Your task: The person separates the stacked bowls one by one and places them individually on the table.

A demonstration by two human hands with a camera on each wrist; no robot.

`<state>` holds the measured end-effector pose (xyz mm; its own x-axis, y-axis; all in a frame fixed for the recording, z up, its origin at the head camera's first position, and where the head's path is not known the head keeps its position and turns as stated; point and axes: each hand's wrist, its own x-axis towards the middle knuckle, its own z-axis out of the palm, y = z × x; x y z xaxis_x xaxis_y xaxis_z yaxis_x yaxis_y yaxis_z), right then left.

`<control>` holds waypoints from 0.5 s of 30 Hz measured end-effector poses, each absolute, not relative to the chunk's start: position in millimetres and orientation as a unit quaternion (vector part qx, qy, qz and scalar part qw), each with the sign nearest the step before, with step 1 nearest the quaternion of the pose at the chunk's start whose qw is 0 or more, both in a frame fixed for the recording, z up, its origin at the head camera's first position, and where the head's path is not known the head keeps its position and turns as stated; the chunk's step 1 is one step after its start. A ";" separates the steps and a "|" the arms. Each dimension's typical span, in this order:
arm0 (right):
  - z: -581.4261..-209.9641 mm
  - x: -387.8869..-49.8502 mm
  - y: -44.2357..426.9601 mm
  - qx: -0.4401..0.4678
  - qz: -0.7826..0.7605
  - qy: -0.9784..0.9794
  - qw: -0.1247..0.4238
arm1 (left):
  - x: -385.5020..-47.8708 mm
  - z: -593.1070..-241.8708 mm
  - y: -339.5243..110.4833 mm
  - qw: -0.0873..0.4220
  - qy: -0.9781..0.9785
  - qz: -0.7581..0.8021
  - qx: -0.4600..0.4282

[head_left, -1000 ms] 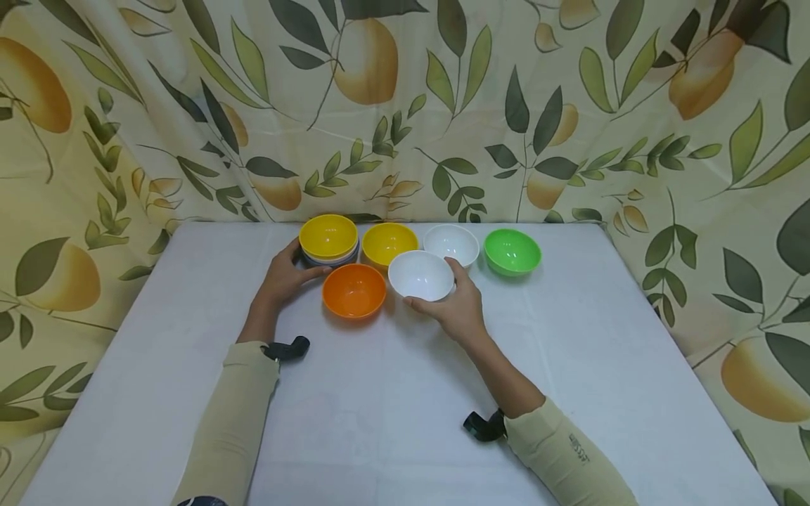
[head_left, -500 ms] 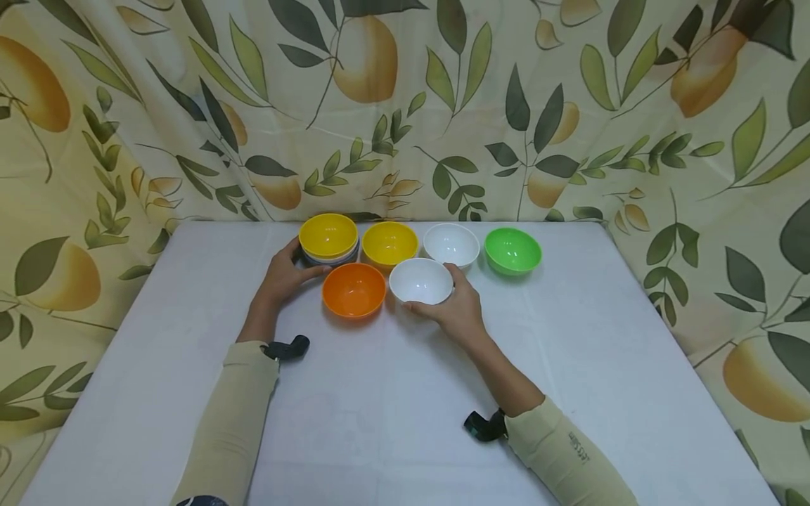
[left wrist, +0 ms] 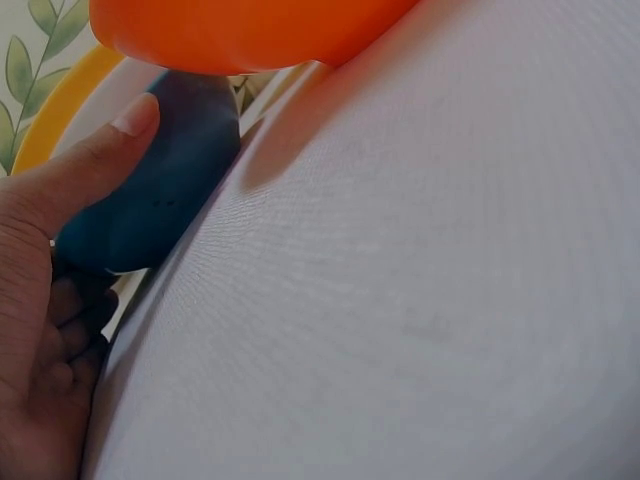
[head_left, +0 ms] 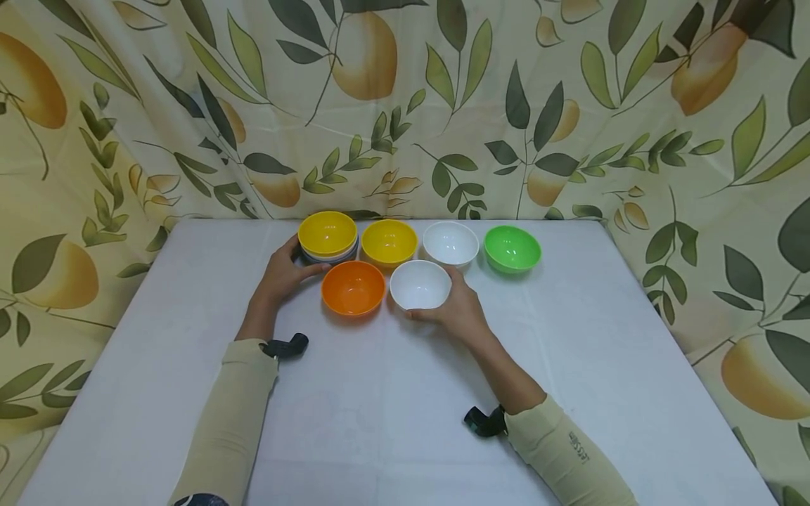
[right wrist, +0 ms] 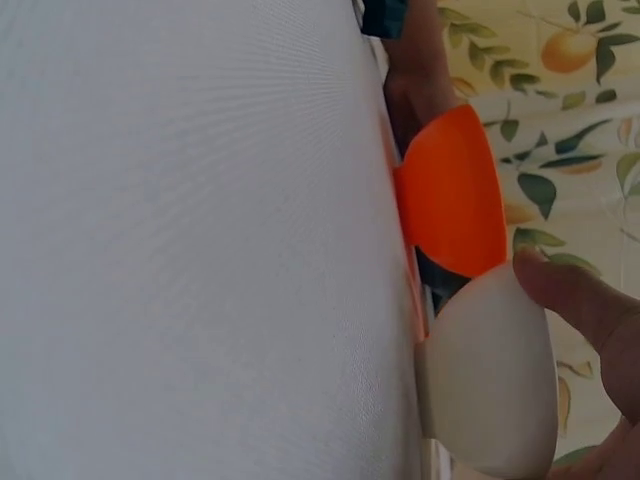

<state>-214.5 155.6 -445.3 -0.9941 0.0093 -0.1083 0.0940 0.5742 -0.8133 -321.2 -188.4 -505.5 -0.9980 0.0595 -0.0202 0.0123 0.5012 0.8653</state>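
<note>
Just beside the gripped white bowl [head_left: 420, 284] stands an orange bowl [head_left: 353, 289].

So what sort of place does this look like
Probably a makeshift indoor recording setup: a white-covered table, a fruit-and-leaf-print fabric backdrop behind it, and black wrist cameras.

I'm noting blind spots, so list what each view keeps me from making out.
Head: insides of the lower stacked bowls, covered by the top yellow bowl.
Head: sleeve lettering, too small to read surely.
Left wrist: rest of the orange bowl, cut off by the top edge.
Right wrist: inside of the gripped white bowl, hidden by its wall.
</note>
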 end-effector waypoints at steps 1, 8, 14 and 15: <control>-444.9 -214.4 155.5 0.030 -0.460 0.886 0.048 | -321.1 -505.1 -188.4 0.024 0.866 0.499 0.021; -444.1 -214.8 156.5 0.032 -0.459 0.886 0.064 | -320.9 -504.5 -187.8 0.020 0.867 0.498 0.026; -437.9 -213.9 160.3 0.038 -0.449 0.889 0.078 | -319.2 -503.5 -187.9 0.019 0.867 0.496 0.027; -436.4 -213.8 161.0 0.036 -0.447 0.891 0.079 | -319.2 -503.1 -188.0 0.018 0.868 0.496 0.027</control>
